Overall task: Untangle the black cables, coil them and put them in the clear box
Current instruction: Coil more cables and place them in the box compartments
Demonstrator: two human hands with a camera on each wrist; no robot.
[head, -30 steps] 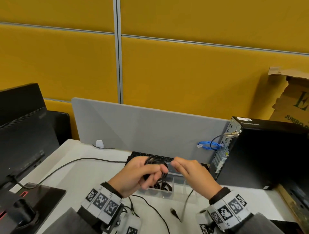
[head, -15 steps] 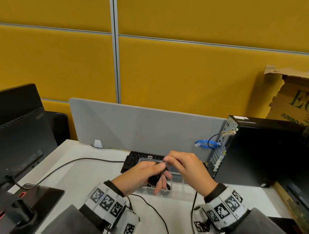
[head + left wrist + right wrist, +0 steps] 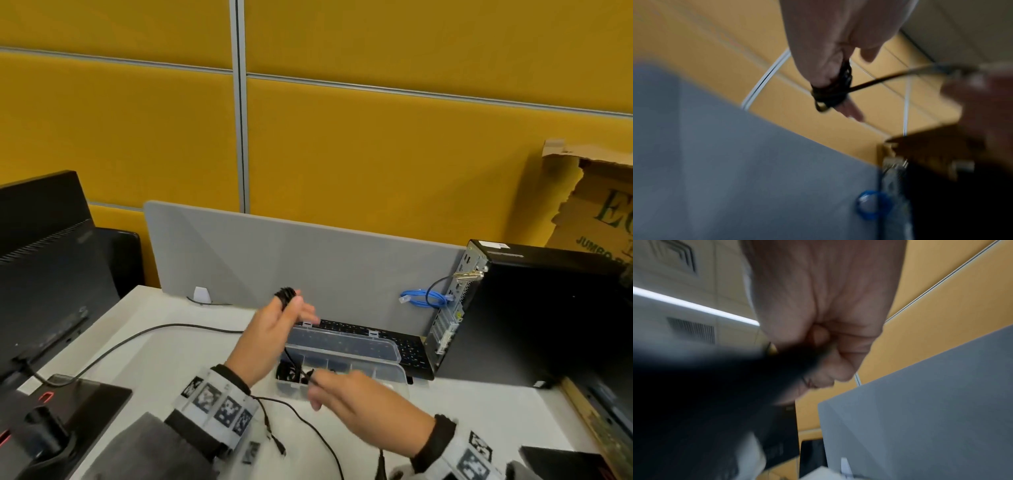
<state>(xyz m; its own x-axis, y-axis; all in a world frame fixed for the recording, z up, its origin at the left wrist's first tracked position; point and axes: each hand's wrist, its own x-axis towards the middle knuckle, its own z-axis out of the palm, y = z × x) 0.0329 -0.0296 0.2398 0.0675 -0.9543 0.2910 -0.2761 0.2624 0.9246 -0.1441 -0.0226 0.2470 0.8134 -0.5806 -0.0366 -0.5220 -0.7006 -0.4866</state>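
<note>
moved: left hand has risen from the clear box, cable wound round its fingers | right hand pinches the free end, just over the box | strand runs down-right between hands | box nearest right hand

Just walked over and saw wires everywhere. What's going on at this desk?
A person is winding a black cable into a coil around the fingers of the raised left hand. The right hand pinches the loose end of that cable low over the open clear box, which already has black cable in its left compartment. More black cable lies loose on the desk in front.
</note>
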